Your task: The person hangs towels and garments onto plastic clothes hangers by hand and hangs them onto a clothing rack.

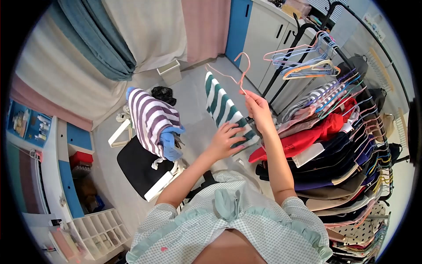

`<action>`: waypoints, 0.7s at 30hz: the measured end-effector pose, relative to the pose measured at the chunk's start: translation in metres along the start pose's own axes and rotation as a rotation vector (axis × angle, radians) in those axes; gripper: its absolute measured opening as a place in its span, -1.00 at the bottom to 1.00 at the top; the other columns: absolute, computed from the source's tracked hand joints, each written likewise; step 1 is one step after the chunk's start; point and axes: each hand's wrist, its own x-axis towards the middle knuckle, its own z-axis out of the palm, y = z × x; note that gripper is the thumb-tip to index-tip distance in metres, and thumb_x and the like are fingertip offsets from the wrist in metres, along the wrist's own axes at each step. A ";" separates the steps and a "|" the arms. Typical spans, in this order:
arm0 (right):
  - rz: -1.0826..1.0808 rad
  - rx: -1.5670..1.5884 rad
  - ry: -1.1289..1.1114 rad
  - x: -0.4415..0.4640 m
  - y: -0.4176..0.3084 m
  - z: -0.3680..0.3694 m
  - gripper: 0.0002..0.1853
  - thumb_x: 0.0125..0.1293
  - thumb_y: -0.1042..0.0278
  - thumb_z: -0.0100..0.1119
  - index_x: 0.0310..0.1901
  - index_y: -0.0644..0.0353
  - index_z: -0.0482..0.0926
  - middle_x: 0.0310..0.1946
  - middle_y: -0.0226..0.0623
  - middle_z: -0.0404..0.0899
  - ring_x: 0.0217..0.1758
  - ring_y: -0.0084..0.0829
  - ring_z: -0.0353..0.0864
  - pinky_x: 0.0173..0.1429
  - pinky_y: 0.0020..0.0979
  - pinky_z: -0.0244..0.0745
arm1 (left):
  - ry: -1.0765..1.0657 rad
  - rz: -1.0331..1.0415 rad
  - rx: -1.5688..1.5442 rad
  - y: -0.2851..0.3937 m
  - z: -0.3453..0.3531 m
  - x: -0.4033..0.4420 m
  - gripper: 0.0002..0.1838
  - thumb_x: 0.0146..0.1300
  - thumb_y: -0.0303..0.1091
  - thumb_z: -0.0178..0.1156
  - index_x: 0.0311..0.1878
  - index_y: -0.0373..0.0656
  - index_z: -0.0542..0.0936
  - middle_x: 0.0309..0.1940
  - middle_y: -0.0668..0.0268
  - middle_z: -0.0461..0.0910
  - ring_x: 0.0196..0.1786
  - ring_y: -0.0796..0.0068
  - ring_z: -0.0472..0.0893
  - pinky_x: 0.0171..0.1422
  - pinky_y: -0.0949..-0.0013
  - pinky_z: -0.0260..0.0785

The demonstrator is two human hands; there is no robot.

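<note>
Pinching a pink hanger (241, 81) near its neck in the right hand (258, 109). Spreading the left hand (225, 141) on a green-and-white striped garment (220, 104) below the hanger.

No text, label, brand, number or sign can be read.

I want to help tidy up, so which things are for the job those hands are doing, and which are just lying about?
For the job:
pink hanger, held by the right hand
green-and-white striped cloth, touched by the left hand
maybe the purple-striped cloth

Just lying about, it seems:
white bin
black bundle
red box
</note>
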 end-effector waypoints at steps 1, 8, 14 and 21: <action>0.017 0.023 0.017 0.000 -0.001 0.002 -0.71 0.34 0.30 -0.06 0.03 0.19 0.49 -0.63 -0.71 0.08 -0.63 -0.83 -0.05 -0.60 -0.70 -0.19 | 0.025 -0.033 -0.019 0.008 -0.002 0.003 -0.76 -0.19 -0.30 0.35 -0.37 -0.03 0.58 -0.14 0.45 0.53 -0.01 0.32 0.48 0.04 0.22 0.37; 0.043 0.180 -0.015 0.000 0.005 0.014 -0.70 0.32 0.34 -0.05 0.04 0.19 0.47 -0.63 -0.70 0.08 -0.64 -0.82 -0.05 -0.60 -0.71 -0.19 | 0.115 -0.188 0.038 0.038 0.017 0.009 -0.80 -0.13 -0.34 0.30 -0.37 -0.04 0.53 -0.40 0.43 0.50 -0.38 0.40 0.55 -0.40 0.36 0.40; 0.022 0.170 0.046 0.001 0.003 0.004 -0.69 0.33 0.35 -0.07 0.05 0.24 0.45 -0.63 -0.69 0.07 -0.62 -0.82 -0.03 -0.59 -0.72 -0.18 | 0.058 -0.236 0.009 0.026 0.029 -0.014 -0.82 -0.08 -0.44 0.23 -0.35 -0.07 0.51 -0.48 0.41 0.49 -0.45 0.37 0.55 -0.42 0.33 0.40; 0.015 0.203 0.078 -0.001 -0.001 -0.004 -0.70 0.32 0.33 -0.05 0.04 0.19 0.47 -0.62 -0.70 0.12 -0.62 -0.82 0.01 -0.57 -0.70 -0.13 | 0.091 -0.302 -0.182 0.042 0.014 0.002 -0.83 -0.03 -0.46 0.18 -0.30 -0.11 0.52 -0.38 0.33 0.53 -0.30 0.29 0.57 -0.28 0.37 0.41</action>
